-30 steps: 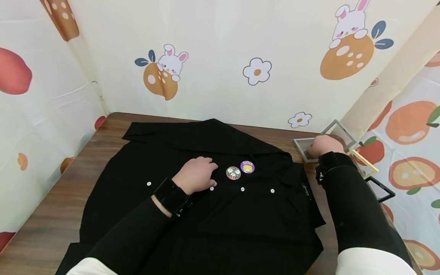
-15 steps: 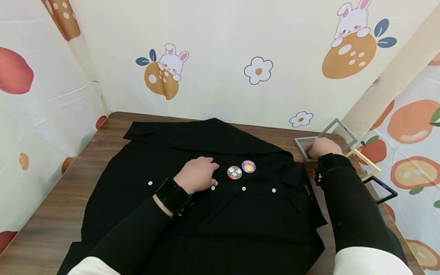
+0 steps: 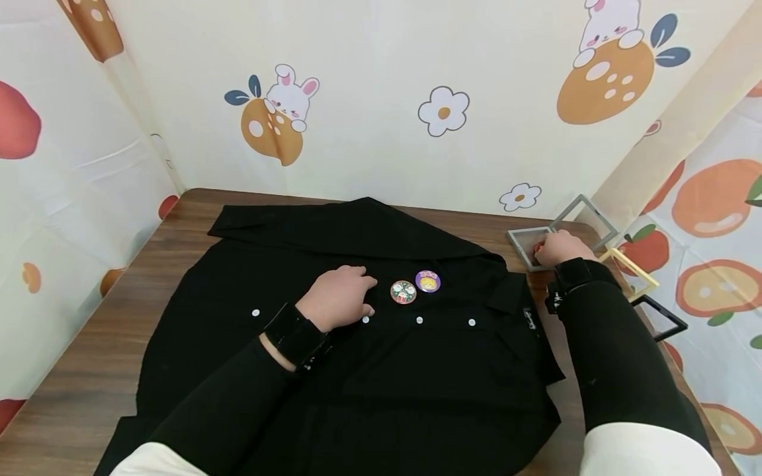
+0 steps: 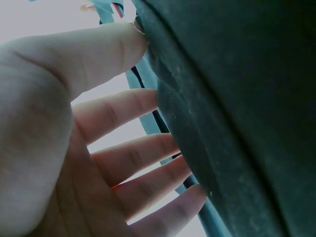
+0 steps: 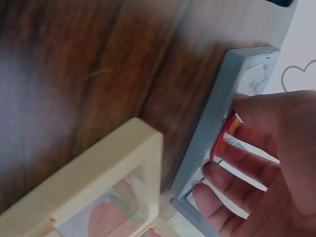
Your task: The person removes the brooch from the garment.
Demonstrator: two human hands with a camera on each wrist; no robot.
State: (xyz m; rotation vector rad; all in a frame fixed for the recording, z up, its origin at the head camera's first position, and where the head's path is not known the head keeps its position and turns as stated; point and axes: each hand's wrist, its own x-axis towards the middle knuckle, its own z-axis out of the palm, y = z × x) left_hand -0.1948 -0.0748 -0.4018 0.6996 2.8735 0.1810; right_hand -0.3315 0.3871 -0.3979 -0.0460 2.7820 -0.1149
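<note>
A black button-up garment [image 3: 333, 396] lies spread on the table. My left hand [image 3: 339, 301] rests on it beside a white button [image 3: 366, 319], its fingertips against the cloth [image 4: 197, 84]. To the right of that hand, a green-and-red round badge [image 3: 403, 292] and a purple round badge [image 3: 427, 281] are on the garment. Over at the back right, my right hand [image 3: 564, 248] reaches into an opened grey hinged display frame [image 3: 524, 231]. Thumb and fingers pinch a red-edged round badge [image 5: 224, 136]; its face is mostly hidden by the hand.
A pale yellow display frame [image 3: 639, 272] and a black one [image 3: 669, 317] stand in a row in front of the grey frame, along the right table edge. The wooden table [image 3: 77, 396] meets a patterned cloth wall [image 3: 369, 132] at the back.
The right fingers, earlier down in the grey frame with nothing visible, now show a red edge of a badge between them. The left hand stays on the garment. The head view has tilted slightly.
</note>
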